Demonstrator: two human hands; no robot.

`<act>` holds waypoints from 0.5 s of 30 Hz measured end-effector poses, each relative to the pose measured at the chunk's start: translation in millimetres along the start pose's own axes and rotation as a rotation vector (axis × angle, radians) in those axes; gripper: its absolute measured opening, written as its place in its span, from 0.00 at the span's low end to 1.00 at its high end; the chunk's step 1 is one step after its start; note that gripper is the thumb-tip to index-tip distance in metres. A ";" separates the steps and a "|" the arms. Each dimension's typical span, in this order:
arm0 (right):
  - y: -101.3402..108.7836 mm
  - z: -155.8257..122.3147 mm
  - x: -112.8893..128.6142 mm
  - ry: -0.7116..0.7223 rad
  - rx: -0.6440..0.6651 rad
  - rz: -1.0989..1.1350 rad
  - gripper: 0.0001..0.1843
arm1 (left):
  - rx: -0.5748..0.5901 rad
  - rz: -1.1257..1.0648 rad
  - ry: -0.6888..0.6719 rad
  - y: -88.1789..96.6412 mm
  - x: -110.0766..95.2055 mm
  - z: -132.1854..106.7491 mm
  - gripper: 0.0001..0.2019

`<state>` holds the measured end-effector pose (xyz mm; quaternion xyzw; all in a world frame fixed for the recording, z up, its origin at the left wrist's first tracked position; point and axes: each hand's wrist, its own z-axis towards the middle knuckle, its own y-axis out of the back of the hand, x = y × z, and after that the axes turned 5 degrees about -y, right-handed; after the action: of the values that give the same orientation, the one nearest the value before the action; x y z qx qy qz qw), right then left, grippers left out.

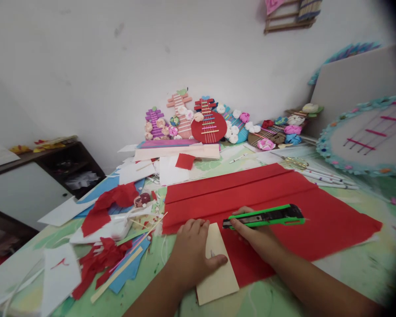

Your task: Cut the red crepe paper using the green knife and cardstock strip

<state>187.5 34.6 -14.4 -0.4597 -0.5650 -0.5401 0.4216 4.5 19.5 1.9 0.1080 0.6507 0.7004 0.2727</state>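
Observation:
My right hand [252, 233] is closed round a green and black box cutter [264, 218], its tip end pointing left over a large red crepe paper sheet [277, 193]. Flat on a cream card strip [218, 281] lies my left hand [194, 255], thumb spread out across it and fingertips near its far end. The card rests along the left part of the red sheet's near edge. Two fold lines run across the far half of the sheet. Whether the cutter's blade is out, I cannot tell.
Red paper scraps [102, 257], white card pieces [59, 277] and thin sticks crowd the left. Paper-flowered instrument models [209, 127] lean at the wall. Golden scissors [295, 163] and several pens [330, 178] lie back right, near a blue-edged round craft [366, 141].

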 end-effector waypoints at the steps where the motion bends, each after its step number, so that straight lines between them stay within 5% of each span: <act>1: -0.1 -0.1 0.2 -0.003 0.001 0.005 0.11 | 0.005 0.009 0.012 -0.5 0.2 1.1 0.34; 15: -1.2 -0.6 3.1 0.006 -0.019 0.070 0.10 | -0.062 -0.023 -0.063 -2.8 4.5 11.8 0.15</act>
<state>185.6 34.3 -11.7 -0.4816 -0.5421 -0.5316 0.4378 7.4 32.0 -0.2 0.1141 0.6211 0.7133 0.3041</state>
